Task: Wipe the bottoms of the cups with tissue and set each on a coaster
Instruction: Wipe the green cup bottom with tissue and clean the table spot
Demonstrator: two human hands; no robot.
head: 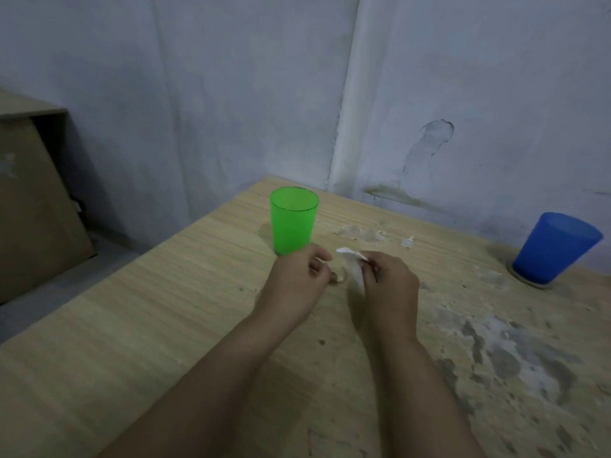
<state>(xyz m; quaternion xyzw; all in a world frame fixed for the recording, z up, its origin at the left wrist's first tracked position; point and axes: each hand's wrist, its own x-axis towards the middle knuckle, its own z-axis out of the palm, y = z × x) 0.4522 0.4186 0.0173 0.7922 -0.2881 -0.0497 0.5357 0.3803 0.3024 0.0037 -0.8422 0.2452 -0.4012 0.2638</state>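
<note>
- The translucent green plastic cup point(293, 220) stands upright on the pale wood-grain desk point(132, 342), just above the centre of the frame. No coaster shows under it, so by my reading this cup is not yet wiped or placed.
- The blue plastic cup point(555, 247) stands at the right edge of the frame, well apart from the green one. It rests on a round, flat tan coaster point(532, 283) whose rim peeks out under its base, so this cup looks finished.
- The small white tissue point(354, 264) is in the centre of the frame, just right of the green cup's base. The right hand point(390, 280) pinches it with curled fingers.
- The left hand point(299, 279) sits just beside the tissue and touches or nearly overlaps the green cup's lower edge. Its fingers are curled; I cannot tell whether they grasp anything.
- A small brownish shape lies between the two hands; it may be the second coaster, but it is too hidden to say.
- Judged so, about half the task remains: lift the green cup, wipe its bottom, set it on a coaster.
- White scuffs and flakes mark the desk at centre and lower right; a brown cardboard box point(29, 200) stands at the left edge.
</note>
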